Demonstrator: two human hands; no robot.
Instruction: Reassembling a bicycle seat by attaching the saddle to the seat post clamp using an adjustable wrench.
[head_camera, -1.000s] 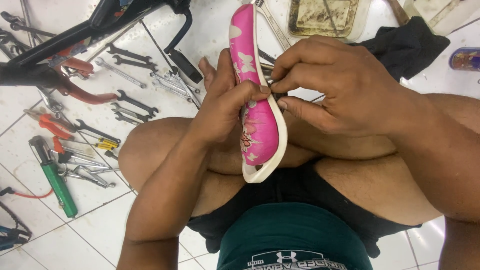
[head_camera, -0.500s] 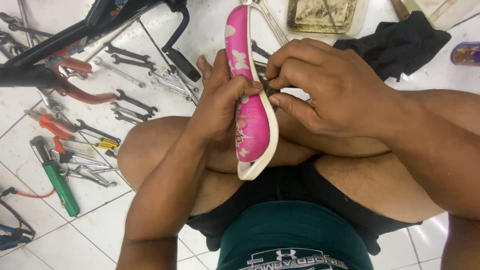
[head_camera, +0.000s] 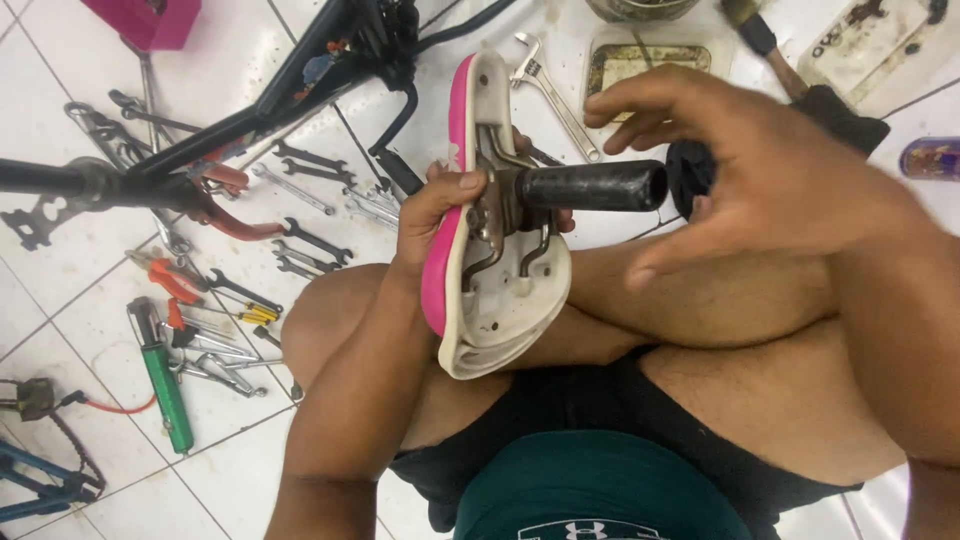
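- Head view, held thing: we saw a pink-topped bicycle saddle (head_camera: 490, 270) turned on its side, its pale underside and metal rails facing right, above the person's crossed legs.
- Left hand (head_camera: 440, 215) clasped the saddle at its pink edge, thumb lying over the rim onto the rail clamp, fingers wrapped behind the shell.
- A black seat post (head_camera: 590, 186) stuck out to the right from the clamp, roughly level, just beside the left thumb.
- Right hand (head_camera: 760, 170) hovered spread and empty beyond the post's free end, near it; we could not tell whether a fingertip touched it, as the hand was blurred.
- On the tiled floor (head_camera: 60, 300) to the left lay scattered spanners (head_camera: 310, 240), a green-handled tool (head_camera: 165, 385) and a black bicycle frame (head_camera: 250, 110), well apart from both hands.
- An adjustable wrench (head_camera: 552, 90) lay above the saddle's nose.
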